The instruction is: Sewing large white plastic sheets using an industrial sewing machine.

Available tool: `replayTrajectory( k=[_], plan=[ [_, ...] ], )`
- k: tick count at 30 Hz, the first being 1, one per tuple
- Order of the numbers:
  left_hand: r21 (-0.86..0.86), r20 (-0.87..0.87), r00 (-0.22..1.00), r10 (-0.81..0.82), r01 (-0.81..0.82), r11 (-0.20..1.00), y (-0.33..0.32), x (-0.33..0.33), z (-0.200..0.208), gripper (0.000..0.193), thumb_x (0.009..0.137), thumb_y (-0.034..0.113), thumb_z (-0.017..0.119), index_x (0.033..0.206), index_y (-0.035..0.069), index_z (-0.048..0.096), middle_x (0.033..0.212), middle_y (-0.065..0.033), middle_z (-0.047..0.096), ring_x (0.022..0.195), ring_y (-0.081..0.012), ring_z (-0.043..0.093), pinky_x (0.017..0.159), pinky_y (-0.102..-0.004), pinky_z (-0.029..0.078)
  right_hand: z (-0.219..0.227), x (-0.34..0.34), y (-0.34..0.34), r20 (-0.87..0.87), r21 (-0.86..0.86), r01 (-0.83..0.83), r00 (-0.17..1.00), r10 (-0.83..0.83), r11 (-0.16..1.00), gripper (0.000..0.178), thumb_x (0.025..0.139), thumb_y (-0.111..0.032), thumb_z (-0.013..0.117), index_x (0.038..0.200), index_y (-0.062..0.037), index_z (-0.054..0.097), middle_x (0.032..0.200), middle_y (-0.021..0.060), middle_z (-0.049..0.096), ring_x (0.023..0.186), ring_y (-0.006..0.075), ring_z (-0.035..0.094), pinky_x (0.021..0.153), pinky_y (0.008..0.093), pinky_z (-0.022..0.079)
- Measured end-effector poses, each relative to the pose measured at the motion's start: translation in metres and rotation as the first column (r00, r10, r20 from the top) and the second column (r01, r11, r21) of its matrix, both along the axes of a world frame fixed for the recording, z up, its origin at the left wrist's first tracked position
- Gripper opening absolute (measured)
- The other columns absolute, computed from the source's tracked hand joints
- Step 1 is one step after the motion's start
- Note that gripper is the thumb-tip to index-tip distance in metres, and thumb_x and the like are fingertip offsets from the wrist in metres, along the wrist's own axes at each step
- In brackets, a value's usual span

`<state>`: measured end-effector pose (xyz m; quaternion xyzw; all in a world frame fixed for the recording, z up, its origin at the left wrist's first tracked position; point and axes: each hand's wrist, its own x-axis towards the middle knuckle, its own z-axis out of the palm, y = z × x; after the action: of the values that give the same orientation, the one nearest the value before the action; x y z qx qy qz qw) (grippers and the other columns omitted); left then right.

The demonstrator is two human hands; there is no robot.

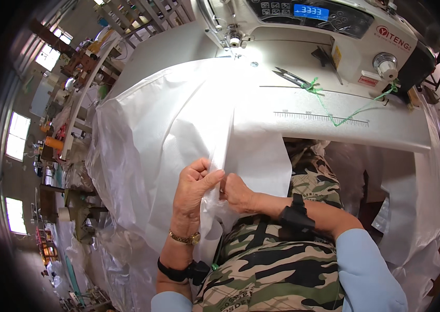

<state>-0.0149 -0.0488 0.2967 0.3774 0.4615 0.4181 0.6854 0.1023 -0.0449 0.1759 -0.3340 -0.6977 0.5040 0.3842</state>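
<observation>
Between the two hands, a narrow fold of a white sheet (162, 130) stands up lengthwise, running away from them toward the sewing machine (329, 32). The left hand (195, 187) is nearly closed, its thumb laid along the near face of the fold and the other fingers on its far side, pinching the material. Just beside it, the right hand (238, 193) is curled into a loose fist against the right side of the fold; its fingertips are hidden, so I cannot tell whether it grips the sheet.

Around and beyond the left hand, the sheet spreads wide and wrinkled, its far edge reaching the brightly lit area under the machine's needle end. Ahead and to the right of the right hand lies a pair of dark thread snips (291, 77), tied to a green cord (313, 87), on the pale worktable (407, 125). A ruler scale (308, 115) runs nearer the table's edge. Behind the left hand, a gold-coloured watch (194, 238) circles the wrist. Below both hands is a camouflage-patterned garment (277, 265). Well to their left, windows (18, 136) glow beyond crowded shelves.
</observation>
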Motion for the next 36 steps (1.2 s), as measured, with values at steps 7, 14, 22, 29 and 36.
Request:
replayTrajectory(
  k=[7,14,22,29,36],
  plan=[
    [0.003,0.082,0.996,0.033,-0.034,0.999,0.001,-0.007,-0.017,0.011,0.088,0.005,0.072,0.089,0.003,0.061,0.073,-0.0019,0.065,0.06,-0.0048,0.059,0.053,-0.0187,0.049,0.002,-0.002,0.011,0.11,0.225,-0.035,0.994,0.011,0.974,0.023,0.079,-0.018,0.066,0.096,-0.0026,0.065,0.085,0.021,0.067,0.081,0.0428,0.063,0.07,0.049,0.05],
    [0.04,-0.022,0.999,0.027,-0.026,0.999,0.001,-0.007,-0.016,0.01,0.087,0.003,0.072,0.09,0.004,0.062,0.075,-0.001,0.066,0.062,-0.0032,0.06,0.055,-0.0163,0.049,0.021,0.043,0.006,0.014,0.314,0.364,0.922,-0.387,0.877,0.024,0.082,-0.018,0.069,0.099,-0.0033,0.062,0.095,0.0169,0.063,0.089,0.0368,0.061,0.074,0.0433,0.049],
    [0.099,-0.091,0.996,0.011,-0.002,0.995,-0.005,0.0,-0.009,0.012,0.086,0.003,0.072,0.088,0.006,0.061,0.075,0.0023,0.064,0.063,-0.0003,0.056,0.056,-0.0145,0.046,-0.005,0.131,-0.031,0.224,0.387,0.705,0.553,-0.802,0.594,0.024,0.081,-0.013,0.071,0.095,-0.0011,0.056,0.086,0.0141,0.056,0.081,0.0352,0.055,0.075,0.0433,0.044],
    [0.245,-0.298,0.954,0.014,0.062,0.968,-0.001,-0.005,-0.011,0.018,0.086,0.004,0.071,0.077,0.009,0.056,0.069,0.0084,0.053,0.06,0.0028,0.043,0.052,-0.015,0.034,0.024,0.125,-0.044,0.133,0.042,0.322,0.936,-0.324,0.946,0.024,0.093,-0.018,0.057,0.081,0.002,0.051,0.074,0.0182,0.051,0.067,0.0356,0.051,0.063,0.0415,0.042],
    [0.283,-0.464,0.882,-0.084,0.237,0.929,-0.001,0.008,0.006,0.017,0.088,0.005,0.068,0.077,0.005,0.054,0.067,0.0078,0.047,0.06,0.0006,0.04,0.051,-0.0183,0.033,0.096,0.118,-0.04,0.199,0.232,-0.1,0.979,0.053,0.968,0.022,0.092,-0.018,0.06,0.079,-0.0026,0.053,0.07,0.0164,0.051,0.065,0.036,0.052,0.063,0.0441,0.043]
  ],
)
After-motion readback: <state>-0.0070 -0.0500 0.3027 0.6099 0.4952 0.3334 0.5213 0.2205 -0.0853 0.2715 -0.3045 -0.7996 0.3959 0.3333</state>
